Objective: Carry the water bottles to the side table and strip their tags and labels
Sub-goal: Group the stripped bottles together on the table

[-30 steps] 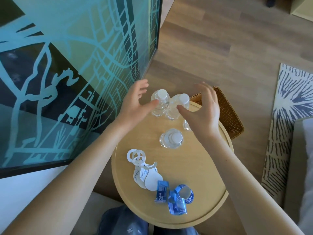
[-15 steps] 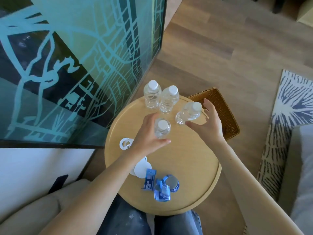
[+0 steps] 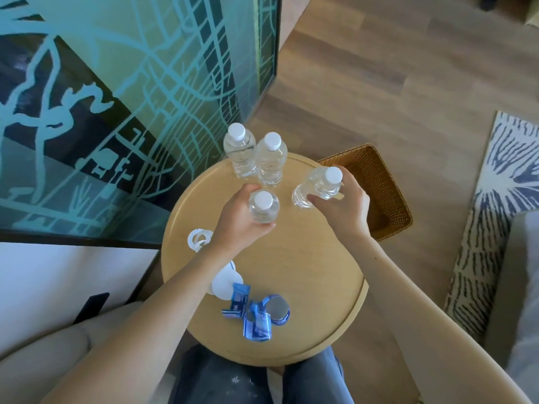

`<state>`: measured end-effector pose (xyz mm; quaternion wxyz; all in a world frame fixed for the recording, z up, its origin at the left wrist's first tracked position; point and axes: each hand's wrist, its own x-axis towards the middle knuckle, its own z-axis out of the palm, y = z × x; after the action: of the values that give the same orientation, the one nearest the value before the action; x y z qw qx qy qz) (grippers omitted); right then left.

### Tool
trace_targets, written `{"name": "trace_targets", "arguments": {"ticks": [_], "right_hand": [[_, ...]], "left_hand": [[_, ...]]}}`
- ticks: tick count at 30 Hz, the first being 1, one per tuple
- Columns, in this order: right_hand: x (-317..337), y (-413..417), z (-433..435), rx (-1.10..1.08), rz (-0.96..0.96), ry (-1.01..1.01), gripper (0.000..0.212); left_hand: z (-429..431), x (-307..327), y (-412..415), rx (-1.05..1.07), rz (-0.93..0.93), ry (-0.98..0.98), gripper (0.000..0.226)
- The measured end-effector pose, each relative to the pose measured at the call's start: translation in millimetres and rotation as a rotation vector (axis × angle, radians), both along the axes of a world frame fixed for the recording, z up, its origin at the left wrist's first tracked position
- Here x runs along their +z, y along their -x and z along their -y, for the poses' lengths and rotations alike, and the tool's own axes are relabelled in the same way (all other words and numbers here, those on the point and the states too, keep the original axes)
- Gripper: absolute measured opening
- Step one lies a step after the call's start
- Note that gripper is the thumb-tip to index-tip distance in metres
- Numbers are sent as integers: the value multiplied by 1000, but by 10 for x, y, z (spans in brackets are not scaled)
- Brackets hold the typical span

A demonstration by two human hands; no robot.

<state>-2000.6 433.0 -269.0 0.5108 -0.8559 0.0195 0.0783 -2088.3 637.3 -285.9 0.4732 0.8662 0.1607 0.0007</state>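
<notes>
Several clear, label-free water bottles with white caps are on the round wooden side table. Two bottles stand upright side by side at the table's far edge. My left hand is shut on a third bottle, held upright near the table's middle. My right hand is shut on a fourth bottle, which tilts to the right. White round tags and blue stripped labels lie on the near part of the table.
A brown woven basket sits on the floor just right of the table. A large teal framed picture leans at the left. A patterned rug and a sofa edge lie to the right. My knees are under the table's near edge.
My left hand came back from the far bottles and closed on the middle bottle. My right hand closed around the tilted bottle on the right. The view shifted slightly back.
</notes>
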Motion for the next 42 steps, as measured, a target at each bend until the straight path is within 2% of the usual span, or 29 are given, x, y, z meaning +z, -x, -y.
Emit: {"name": "trace_targets", "arguments": {"ticks": [5,12,15,28,36,42], "right_hand": [[95,58,417,-40,0,24,63],[56,81,796,-58,-23,43,67],[29,53,839,-45,-17,24,61],[-148,-131,604,-44,-5,-22,64],[-164,-181,459,-50,-12,-17,69],[-150,-225,395,-50,15,-23,63]], "left_hand": [[252,129,-221,-22,2,30,68],[638,161,-727,-164,25,29,65],[712,102,-888,-175,24,3,68],[707,-82,-1103,-70,13,17,67],[630,-64,-1129,-84,18,11,67],[588,-71,-1112,-96,14,13,66]]}}
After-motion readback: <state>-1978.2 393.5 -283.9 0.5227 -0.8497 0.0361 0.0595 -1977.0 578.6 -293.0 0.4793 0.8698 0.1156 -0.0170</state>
